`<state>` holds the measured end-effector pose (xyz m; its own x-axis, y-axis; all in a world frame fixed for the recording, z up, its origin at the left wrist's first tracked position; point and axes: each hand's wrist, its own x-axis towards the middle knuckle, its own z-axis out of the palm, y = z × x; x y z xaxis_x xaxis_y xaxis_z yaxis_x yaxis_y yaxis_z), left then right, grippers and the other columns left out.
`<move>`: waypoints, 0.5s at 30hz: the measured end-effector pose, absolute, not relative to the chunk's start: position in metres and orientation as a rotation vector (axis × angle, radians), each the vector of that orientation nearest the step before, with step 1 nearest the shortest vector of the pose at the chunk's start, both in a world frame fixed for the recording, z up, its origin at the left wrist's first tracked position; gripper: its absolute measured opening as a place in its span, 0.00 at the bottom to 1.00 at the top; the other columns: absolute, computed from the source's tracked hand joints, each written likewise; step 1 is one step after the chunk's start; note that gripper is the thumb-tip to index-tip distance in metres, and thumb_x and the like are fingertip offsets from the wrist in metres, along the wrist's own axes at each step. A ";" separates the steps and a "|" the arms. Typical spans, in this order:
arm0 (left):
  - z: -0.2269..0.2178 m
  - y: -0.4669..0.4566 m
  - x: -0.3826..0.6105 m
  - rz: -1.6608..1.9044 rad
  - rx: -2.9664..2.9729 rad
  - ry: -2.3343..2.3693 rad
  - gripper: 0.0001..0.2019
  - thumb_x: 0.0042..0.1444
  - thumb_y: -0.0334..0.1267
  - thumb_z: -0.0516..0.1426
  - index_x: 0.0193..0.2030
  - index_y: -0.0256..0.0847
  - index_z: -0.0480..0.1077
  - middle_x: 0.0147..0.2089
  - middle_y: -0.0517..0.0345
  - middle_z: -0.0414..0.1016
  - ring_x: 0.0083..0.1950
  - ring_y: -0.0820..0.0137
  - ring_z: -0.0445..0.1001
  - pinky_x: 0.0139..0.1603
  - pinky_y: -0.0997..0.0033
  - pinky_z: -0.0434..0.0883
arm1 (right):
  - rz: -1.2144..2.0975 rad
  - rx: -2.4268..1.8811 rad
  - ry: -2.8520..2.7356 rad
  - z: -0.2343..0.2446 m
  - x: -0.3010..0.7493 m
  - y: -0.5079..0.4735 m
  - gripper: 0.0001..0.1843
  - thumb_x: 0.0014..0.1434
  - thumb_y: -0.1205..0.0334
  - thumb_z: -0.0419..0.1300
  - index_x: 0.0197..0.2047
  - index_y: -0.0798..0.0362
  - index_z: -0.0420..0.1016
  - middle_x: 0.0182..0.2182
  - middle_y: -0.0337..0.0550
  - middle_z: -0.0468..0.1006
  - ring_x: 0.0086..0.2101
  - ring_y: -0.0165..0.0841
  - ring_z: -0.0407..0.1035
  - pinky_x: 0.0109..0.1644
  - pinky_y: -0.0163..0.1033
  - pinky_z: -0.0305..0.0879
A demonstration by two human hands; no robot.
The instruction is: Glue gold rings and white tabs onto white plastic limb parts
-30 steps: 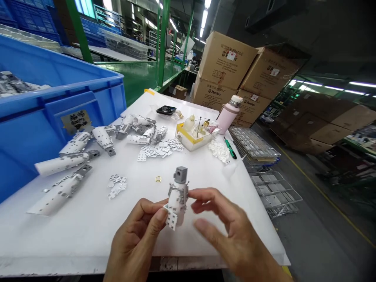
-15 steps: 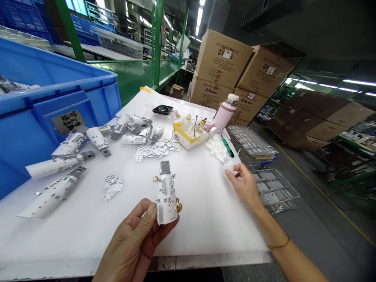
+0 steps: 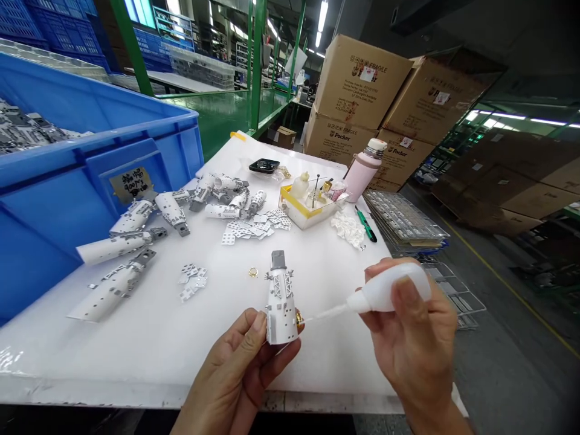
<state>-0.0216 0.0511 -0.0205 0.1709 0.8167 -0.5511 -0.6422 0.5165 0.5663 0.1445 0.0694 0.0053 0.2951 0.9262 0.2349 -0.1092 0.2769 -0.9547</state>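
The left hand (image 3: pixel 238 371) grips the white perforated assembly (image 3: pixel 281 308); the right hand (image 3: pixel 410 329) pinches a squeeze bottle (image 3: pixel 389 290), its thin nozzle (image 3: pixel 330 312) perhaps touching the assembly; an unsteady pinch could jab or smear it.

Bare left hand (image 3: pixel 235 377), bare right hand (image 3: pixel 419 344), slim fingers (image 3: pixel 247 344), short rounded nails (image 3: pixel 259 321)

A factory assembly floor: left of the fingers (image 3: pixel 258 323), a blue plastic crate (image 3: pixel 45 241) of metal parts stands against the white table (image 3: pixel 136 356) — and beyond the fingers, stacked cardboard cartons (image 3: pixel 362 84) and green-framed workbenches (image 3: pixel 226 115) run back under strip lights (image 3: pixel 321 15).
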 end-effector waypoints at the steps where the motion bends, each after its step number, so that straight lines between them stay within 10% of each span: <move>1: -0.020 0.051 -0.022 1.039 0.223 0.945 0.08 0.57 0.41 0.62 0.38 0.38 0.75 0.44 0.51 0.79 0.49 0.61 0.77 0.54 0.60 0.76 | 0.820 -1.038 -1.037 0.005 0.141 0.069 0.13 0.58 0.48 0.64 0.36 0.49 0.74 0.22 0.36 0.65 0.20 0.26 0.60 0.19 0.30 0.60; 15: -0.019 0.050 -0.022 1.010 0.217 0.986 0.10 0.54 0.44 0.63 0.37 0.39 0.74 0.44 0.49 0.80 0.48 0.60 0.78 0.54 0.59 0.76 | 0.522 -1.127 -1.139 -0.004 0.131 0.070 0.13 0.59 0.48 0.61 0.36 0.49 0.73 0.28 0.41 0.67 0.23 0.31 0.62 0.19 0.33 0.55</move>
<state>-0.0221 0.0499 -0.0188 0.1624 0.7899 -0.5913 -0.6099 0.5515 0.5691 0.1309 0.0698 -0.0038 0.3843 0.8111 0.4410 0.1961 0.3951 -0.8975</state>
